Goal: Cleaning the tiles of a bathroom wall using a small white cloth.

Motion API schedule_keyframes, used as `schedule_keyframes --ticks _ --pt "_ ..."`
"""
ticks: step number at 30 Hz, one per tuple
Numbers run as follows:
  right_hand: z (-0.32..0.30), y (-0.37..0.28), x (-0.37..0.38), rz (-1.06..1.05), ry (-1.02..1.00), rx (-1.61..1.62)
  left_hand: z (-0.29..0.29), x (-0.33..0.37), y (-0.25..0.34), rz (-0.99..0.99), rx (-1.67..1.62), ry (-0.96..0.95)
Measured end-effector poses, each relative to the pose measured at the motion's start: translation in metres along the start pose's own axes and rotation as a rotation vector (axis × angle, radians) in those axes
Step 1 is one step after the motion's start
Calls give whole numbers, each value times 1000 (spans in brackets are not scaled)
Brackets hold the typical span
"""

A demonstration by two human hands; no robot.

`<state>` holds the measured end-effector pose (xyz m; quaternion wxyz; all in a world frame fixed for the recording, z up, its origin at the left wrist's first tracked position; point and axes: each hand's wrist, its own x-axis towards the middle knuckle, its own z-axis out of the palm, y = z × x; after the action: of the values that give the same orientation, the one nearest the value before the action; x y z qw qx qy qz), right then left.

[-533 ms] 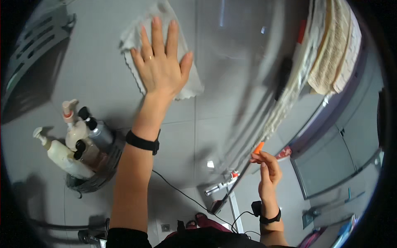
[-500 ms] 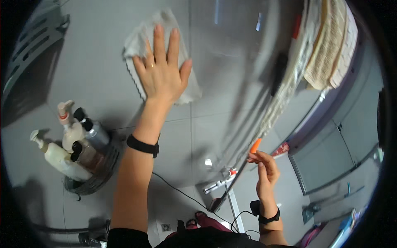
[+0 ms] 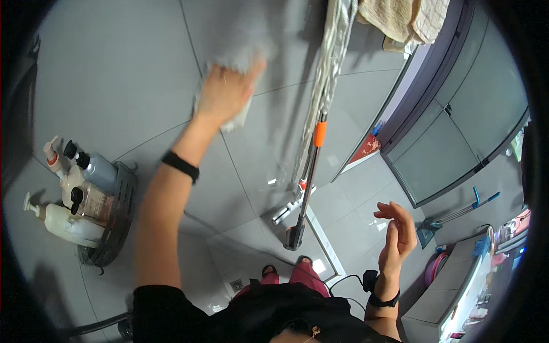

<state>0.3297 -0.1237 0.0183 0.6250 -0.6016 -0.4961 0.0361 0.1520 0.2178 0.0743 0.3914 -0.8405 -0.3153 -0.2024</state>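
Over a pale grey cloth (image 3: 234, 123), my left hand (image 3: 225, 94) presses against the grey tiled wall. Motion smears its fingers, and the cloth looks bunched beneath them, mostly hidden by the hand. My right hand (image 3: 398, 234) hangs in the air at the lower right, fingers loosely bent and apart from the thumb, holding nothing. Nearest to it on the left is a mop pole (image 3: 309, 188) with an orange collar (image 3: 319, 134). Long whitish mop strands (image 3: 329, 63) hang above that collar.
Pump bottles (image 3: 68, 226) fill a dark wall basket (image 3: 117, 223) at the left. Beige towels (image 3: 392, 20) hang at the upper right. A grey cabinet-like door (image 3: 434, 154), a dustpan (image 3: 428, 233) and a low white threshold (image 3: 326, 243) lie toward the right.
My left hand has gone from flat with spread fingers to bunched on the cloth, lower on the wall. My right hand has left the orange collar and moved right. The view has shifted.
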Motion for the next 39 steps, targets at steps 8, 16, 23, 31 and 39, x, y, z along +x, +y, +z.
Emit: schedule_keyframes --ticks 8,16,23,31,39 --pt "-33 47 4 3 64 -12 -49 86 -11 -245 -6 403" --pt "-101 99 29 59 112 -126 63 53 99 -366 -48 -197" --pt "-130 139 35 158 73 -109 284 -63 178 146 -146 102" --pt "-123 143 42 144 104 -105 218 -58 195 102 -541 -114" --pt "-96 134 65 41 146 -48 60 75 42 -145 -603 209"
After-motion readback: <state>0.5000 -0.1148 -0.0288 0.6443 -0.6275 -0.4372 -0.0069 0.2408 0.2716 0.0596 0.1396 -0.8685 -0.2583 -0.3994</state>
